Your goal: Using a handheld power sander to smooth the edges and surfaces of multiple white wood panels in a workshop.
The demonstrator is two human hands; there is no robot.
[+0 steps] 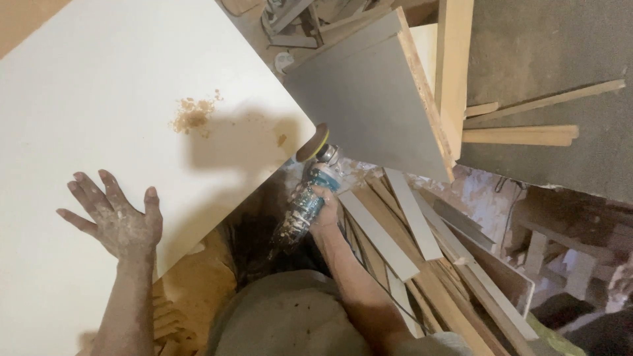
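1. The white panel [99,99] runs out of frame at the top and left; what carries it is hidden beneath it. The sander's [308,198] body is largely covered by my grip and crusted with dust, so details are hard to make out.
2. The panel's rounded corner sits just beside the sander's disc [313,142]. Beyond that edge lies a crowded heap of wood offcuts [409,231] and a grey board [369,99], leaving little open room.
3. My left hand [119,217] lies released, fingers spread flat on the panel near its lower edge. A small sawdust patch [193,115] lies well apart from it.
4. My right hand [324,207] is clenched around the sander, held off the panel's edge.
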